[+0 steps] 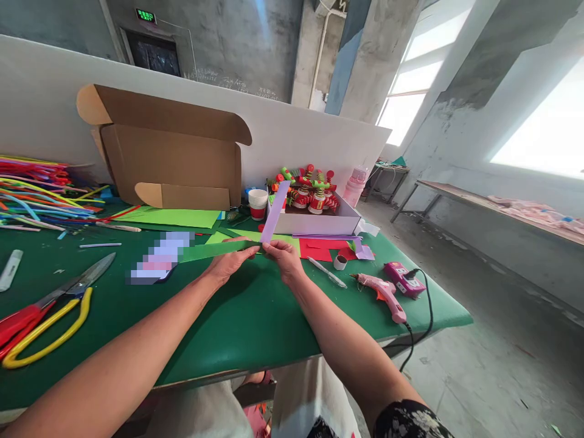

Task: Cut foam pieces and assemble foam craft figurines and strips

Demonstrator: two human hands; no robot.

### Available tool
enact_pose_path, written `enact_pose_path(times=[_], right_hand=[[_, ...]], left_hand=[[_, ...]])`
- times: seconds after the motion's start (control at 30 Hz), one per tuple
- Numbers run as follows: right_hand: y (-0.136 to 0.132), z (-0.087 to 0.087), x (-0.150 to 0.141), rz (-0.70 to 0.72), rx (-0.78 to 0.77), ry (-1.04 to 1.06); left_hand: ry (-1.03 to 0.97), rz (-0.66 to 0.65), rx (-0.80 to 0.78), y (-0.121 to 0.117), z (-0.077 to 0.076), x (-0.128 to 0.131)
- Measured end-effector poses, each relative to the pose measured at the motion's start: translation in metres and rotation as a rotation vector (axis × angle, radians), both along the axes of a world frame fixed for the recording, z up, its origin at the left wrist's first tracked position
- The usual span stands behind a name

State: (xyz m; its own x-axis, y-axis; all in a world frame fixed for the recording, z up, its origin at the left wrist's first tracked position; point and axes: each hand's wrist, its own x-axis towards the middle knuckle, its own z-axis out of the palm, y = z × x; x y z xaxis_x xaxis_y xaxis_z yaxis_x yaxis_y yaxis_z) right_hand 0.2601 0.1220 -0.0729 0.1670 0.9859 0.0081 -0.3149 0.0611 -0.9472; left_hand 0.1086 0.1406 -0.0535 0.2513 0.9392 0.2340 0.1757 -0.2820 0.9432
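Observation:
Two paper strips meet at one end between my hands, above the green table [219, 340]. My left hand [227, 263] pinches the green paper strip [207, 250], which stretches out to the left. My right hand [286, 258] is closed on the lower end of the purple paper strip [275, 213], which points up and away. Fingertips of both hands nearly touch at the joint, and they hide how the strips are joined. Beneath and behind the hands lie red paper pieces [316, 249] and light green sheets [177, 216].
A pink glue gun [383, 295], its cord, a pen [327, 272] and a small paper roll [340, 262] lie right. Large scissors [68, 304] and a phone [159, 258] are left. Behind stand a cardboard box [171, 158], paper cups [258, 204] and a white box [319, 225] of crafted figures.

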Motion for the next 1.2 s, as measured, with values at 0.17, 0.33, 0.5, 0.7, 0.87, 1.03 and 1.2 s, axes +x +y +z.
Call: enact_pose_path(times=[0.17,0.33,0.5,0.7,0.87,1.03,1.2], right_hand=[[0.000,0.001,0.001,0.037,0.001,-0.023],[-0.001,0.001,-0.004,-0.042,0.072,-0.136],[-0.002,-0.001,-0.010,-0.021,0.088,-0.179],[-0.003,0.001,-0.010,-0.014,0.125,-0.142],[-0.001,0.000,-0.007,-0.048,0.086,-0.111],[-0.001,-0.001,-0.005,-0.057,0.082,-0.085],[-0.003,-0.001,-0.008,-0.011,0.048,-0.095]], left_hand=[[0.040,0.080,-0.068,0.005,-0.007,-0.003],[-0.136,0.051,-0.216,0.007,-0.015,0.002],[-0.403,0.053,-0.139,0.008,-0.018,0.009],[-0.590,0.129,-0.285,0.010,-0.018,0.010],[-0.496,0.073,-0.353,0.010,-0.017,0.008],[-0.309,-0.036,-0.262,0.011,-0.016,0.005],[-0.091,-0.019,-0.120,0.010,-0.016,0.005]])
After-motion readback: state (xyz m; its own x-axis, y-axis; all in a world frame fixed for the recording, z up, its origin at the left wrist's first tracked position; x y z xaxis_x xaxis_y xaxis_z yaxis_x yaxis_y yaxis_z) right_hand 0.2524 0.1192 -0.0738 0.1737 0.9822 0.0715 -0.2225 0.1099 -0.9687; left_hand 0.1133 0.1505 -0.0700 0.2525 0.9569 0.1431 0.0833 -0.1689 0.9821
